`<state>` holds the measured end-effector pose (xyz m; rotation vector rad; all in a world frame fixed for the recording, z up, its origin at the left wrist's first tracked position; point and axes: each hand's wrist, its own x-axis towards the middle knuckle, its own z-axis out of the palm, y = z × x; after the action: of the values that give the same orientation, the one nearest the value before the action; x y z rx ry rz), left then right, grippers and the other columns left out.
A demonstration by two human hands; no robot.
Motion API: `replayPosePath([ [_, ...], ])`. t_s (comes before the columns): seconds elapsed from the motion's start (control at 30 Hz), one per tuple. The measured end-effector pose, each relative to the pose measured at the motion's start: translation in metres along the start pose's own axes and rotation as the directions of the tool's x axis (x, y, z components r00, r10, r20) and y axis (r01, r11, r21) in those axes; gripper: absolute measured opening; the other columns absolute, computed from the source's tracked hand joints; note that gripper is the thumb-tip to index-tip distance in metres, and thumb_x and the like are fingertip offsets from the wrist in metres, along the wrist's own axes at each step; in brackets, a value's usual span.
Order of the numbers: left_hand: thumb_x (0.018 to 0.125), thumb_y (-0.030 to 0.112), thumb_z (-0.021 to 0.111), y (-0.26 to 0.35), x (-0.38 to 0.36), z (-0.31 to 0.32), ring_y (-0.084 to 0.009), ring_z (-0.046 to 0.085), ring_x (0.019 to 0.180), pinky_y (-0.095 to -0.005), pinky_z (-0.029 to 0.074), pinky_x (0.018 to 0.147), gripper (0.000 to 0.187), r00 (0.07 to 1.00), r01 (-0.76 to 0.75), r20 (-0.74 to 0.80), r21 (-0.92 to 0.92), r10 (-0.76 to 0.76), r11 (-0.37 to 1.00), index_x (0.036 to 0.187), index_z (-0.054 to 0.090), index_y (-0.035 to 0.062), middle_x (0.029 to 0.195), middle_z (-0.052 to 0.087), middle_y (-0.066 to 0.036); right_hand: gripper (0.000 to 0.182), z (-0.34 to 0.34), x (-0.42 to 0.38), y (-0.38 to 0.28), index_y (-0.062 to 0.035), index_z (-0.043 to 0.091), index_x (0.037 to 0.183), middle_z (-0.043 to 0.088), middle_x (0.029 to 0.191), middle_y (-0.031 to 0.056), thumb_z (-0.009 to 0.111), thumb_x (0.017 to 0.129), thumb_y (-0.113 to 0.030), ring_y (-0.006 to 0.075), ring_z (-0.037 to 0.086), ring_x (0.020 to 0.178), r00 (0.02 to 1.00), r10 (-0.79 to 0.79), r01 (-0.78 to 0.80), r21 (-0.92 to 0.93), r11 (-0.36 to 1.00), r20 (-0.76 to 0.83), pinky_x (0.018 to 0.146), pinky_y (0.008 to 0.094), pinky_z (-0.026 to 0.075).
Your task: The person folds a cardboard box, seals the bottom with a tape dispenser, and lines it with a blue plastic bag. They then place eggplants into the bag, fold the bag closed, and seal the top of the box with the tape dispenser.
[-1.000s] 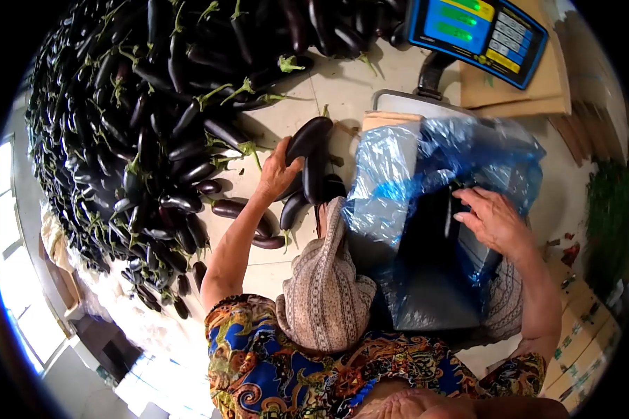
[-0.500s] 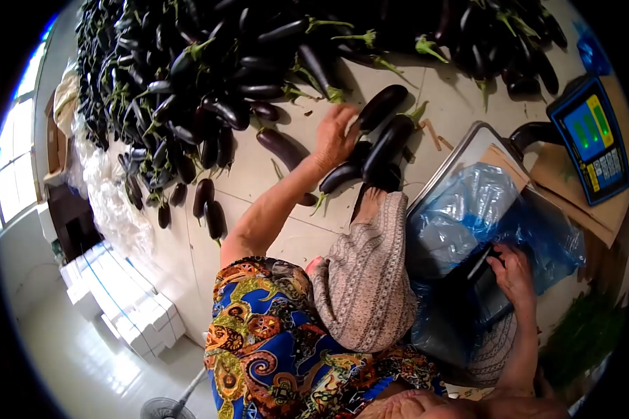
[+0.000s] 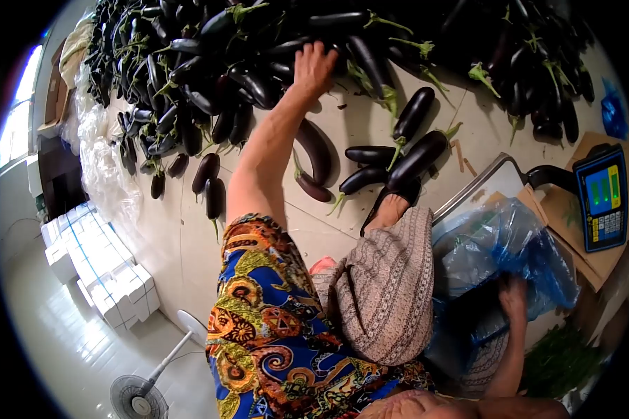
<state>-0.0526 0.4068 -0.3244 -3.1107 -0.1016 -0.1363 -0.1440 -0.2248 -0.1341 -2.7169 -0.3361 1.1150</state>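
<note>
My left hand (image 3: 314, 68) reaches to the near edge of a large pile of dark purple eggplants (image 3: 255, 87), its fingers apart over one of them. Lower right, my right hand (image 3: 514, 297) is closed at the rim of a blue plastic bag (image 3: 479, 244); its fingertips are dim and partly hidden. The bag's mouth gapes beside that hand, and its inside is too dark to make out. Several loose eggplants (image 3: 416, 160) lie on the floor near my foot, and a curved one (image 3: 314, 152) lies below my left forearm.
A scale display (image 3: 601, 199) with green digits stands at the right, beside the metal scale platform (image 3: 479, 183) and cardboard (image 3: 573, 244). More eggplants lie at the upper right. White boxes (image 3: 101, 262) and a fan (image 3: 138, 398) are at the left, near clear plastic sheeting (image 3: 94, 150).
My left hand has moved up and left, from beside the loose eggplants to the pile. My right hand stays at the bag, whose blue rim is now bunched over its fingers. The view has shifted.
</note>
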Motion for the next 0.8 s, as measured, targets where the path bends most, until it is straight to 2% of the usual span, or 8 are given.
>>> replayPosePath([
  [0.07,0.058,0.023,0.079,0.015,-0.039,-0.003,-0.0336,0.051,0.098,-0.0442,0.046,0.074,0.052,0.994,-0.109,-0.029,-0.095,0.107,0.989,0.104,0.058,0.0128,0.103,0.05,-0.013,0.03,-0.004,0.001,-0.002,0.0061,0.059,0.101,0.058,0.103,0.0295,0.056,0.089,-0.021,0.0478,0.051,0.095,0.998,0.045,-0.046,0.02,0.999,0.044,0.085,0.0489,0.041],
  [0.13,0.054,0.028,0.082,0.047,-0.074,-0.01,-0.0325,0.052,0.1,-0.0434,0.046,0.08,0.058,0.986,0.011,0.163,-0.312,0.042,0.95,0.105,0.057,0.0131,0.105,0.051,-0.013,0.029,-0.003,0.001,0.005,0.0072,0.059,0.101,0.057,0.105,0.0308,0.055,0.09,-0.019,0.0486,0.05,0.096,0.998,0.047,-0.048,0.027,0.998,0.029,0.086,0.0494,0.04],
  [0.3,0.069,0.024,0.076,0.087,-0.117,0.004,-0.0344,0.057,0.102,-0.0453,0.048,0.079,0.052,0.938,0.021,0.328,-0.37,0.109,0.929,0.115,0.056,0.0102,0.105,0.057,-0.015,0.027,-0.006,0.003,0.007,0.0069,0.057,0.102,0.055,0.108,0.0322,0.051,0.089,-0.016,0.0493,0.048,0.099,0.993,0.09,-0.09,-0.009,0.996,0.073,0.09,0.0494,0.038],
  [0.4,0.072,0.022,0.074,0.064,-0.103,0.009,-0.0365,0.057,0.099,-0.0452,0.047,0.083,0.041,0.969,0.238,0.227,-0.742,-0.099,0.627,0.109,0.061,0.0071,0.102,0.06,-0.017,0.029,0.004,0.0,0.02,0.0062,0.055,0.107,0.053,0.112,0.0325,0.05,0.089,-0.015,0.0497,0.047,0.102,0.999,0.034,-0.034,0.006,0.999,-0.018,0.092,0.0497,0.037],
  [0.43,0.072,0.018,0.073,0.052,-0.097,0.008,-0.0383,0.057,0.094,-0.0447,0.047,0.084,0.034,0.984,0.139,0.01,-0.662,-0.176,0.736,0.102,0.064,0.0051,0.1,0.061,-0.019,0.029,0.008,0.0,0.025,0.0061,0.055,0.108,0.053,0.113,0.0325,0.05,0.089,-0.015,0.0497,0.047,0.103,0.999,0.039,-0.039,-0.004,0.999,-0.014,0.093,0.0498,0.037],
  [0.5,0.069,0.011,0.073,0.023,-0.083,0.0,-0.0379,0.054,0.101,-0.0445,0.046,0.085,0.047,0.96,0.21,-0.091,-0.386,-0.264,0.898,0.114,0.059,0.0072,0.109,0.059,-0.016,0.03,0.013,0.001,0.037,0.0059,0.054,0.11,0.053,0.114,0.0326,0.05,0.088,-0.014,0.0498,0.047,0.104,0.999,0.047,-0.047,-0.026,0.999,-0.008,0.095,0.05,0.036],
  [0.6,0.064,0.013,0.077,-0.023,-0.069,0.027,-0.0346,0.044,0.12,-0.049,0.043,0.09,0.074,0.951,0.308,-0.003,-0.102,-0.309,0.946,0.132,0.047,0.0142,0.133,0.047,-0.011,0.04,0.02,0.009,0.061,0.0014,0.051,0.121,0.049,0.123,0.0302,0.053,0.087,-0.019,0.0481,0.045,0.111,0.986,0.141,-0.135,-0.07,0.988,0.084,0.098,0.0501,0.037],
  [0.8,0.059,0.02,0.081,-0.039,-0.047,0.055,-0.0311,0.047,0.112,-0.0463,0.039,0.09,0.068,0.991,0.128,0.033,0.059,-0.13,0.99,0.121,0.053,0.0163,0.116,0.05,-0.009,0.04,0.025,0.012,0.058,0.0018,0.05,0.122,0.049,0.126,0.0297,0.053,0.082,-0.004,0.0477,0.043,0.118,0.998,0.02,-0.021,-0.018,1.0,-0.058,0.104,0.0484,0.033],
])
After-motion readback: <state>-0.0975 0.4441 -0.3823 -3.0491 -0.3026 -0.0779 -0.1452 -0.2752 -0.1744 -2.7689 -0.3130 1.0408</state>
